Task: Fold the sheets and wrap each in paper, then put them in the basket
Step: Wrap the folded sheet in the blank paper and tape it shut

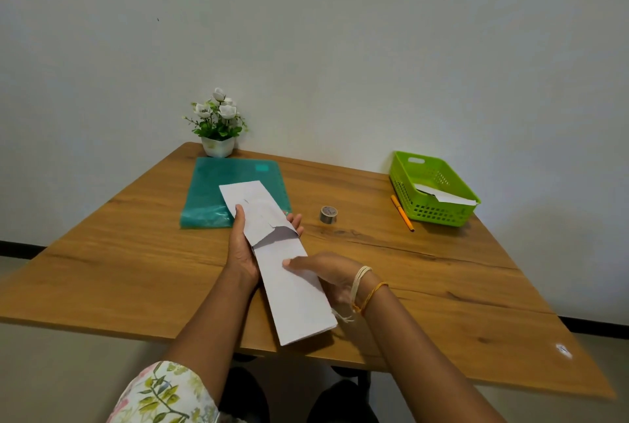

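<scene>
A long white folded sheet [292, 290] hangs above the table's middle, held in both hands. Its upper part sits inside a white paper wrap [253, 204] with a torn, open edge. My left hand [243, 249] cups the wrap from below, thumb on its left edge and fingertips showing past its right edge. My right hand [326, 274] grips the sheet's lower half, thumb on top and fingers underneath. The green basket [439, 215] stands at the far right with a white wrapped paper [446, 196] lying in it.
A teal plastic folder [218, 191] lies on the wooden table [442, 286] behind my hands. A tape roll [328, 214] sits to the right, an orange pen [401, 213] beside the basket. A potted white flower [218, 126] stands at the far edge.
</scene>
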The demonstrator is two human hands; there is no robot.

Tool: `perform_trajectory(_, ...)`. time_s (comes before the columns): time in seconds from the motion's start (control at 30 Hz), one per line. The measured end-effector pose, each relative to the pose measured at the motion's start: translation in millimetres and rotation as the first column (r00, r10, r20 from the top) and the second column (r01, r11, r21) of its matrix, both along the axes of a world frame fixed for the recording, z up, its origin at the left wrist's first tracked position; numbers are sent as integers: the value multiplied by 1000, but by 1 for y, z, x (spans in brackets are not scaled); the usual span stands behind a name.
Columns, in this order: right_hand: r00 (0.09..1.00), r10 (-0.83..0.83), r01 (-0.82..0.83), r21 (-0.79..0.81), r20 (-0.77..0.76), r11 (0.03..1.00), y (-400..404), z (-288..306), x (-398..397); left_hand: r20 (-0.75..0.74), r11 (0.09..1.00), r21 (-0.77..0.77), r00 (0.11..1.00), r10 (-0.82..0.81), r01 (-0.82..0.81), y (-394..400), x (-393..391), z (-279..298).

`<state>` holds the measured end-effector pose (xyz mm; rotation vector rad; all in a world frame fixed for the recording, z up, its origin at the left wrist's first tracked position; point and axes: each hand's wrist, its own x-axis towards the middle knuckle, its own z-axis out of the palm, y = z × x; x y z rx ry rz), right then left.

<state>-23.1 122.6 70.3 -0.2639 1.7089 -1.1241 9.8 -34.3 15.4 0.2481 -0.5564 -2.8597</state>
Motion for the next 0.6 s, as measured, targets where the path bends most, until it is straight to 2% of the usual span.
perform_trajectory(0.1,989,147,-148,34,18,988,10,5,-8,-19,1000,9,1000,12,-12,-1,1,-1)
perform_trajectory(0.17,986,166,-167,24,24,986,12,7,-12,-24,1000,9,1000,12,-11,-2,1,-2)
perform_trajectory(0.23,997,72,-72,6,-37,997,10,6,-11,-27,1000,-3,1000,8,-8,-1,1,-3)
perform_trajectory(0.3,988,-113,107,-67,-106,992,2,3,-6,-23,1000,-14,1000,-2,1,0,1,-2)
perform_trajectory(0.4,955,-297,290,-227,4,930,-9,-3,1,-28,1000,-9,1000,5,-5,0,1,-1)
perform_trajectory(0.47,972,-224,233,-210,66,949,-8,1,7,-39,1000,2,999,20,-20,-1,2,-3)
perform_trajectory(0.57,994,-19,33,-124,109,992,0,12,12,-46,1000,-7,999,16,-16,-2,1,-5)
perform_trajectory(0.6,994,-15,27,-106,112,994,2,15,12,-38,1000,-7,999,16,-16,-3,1,-5)
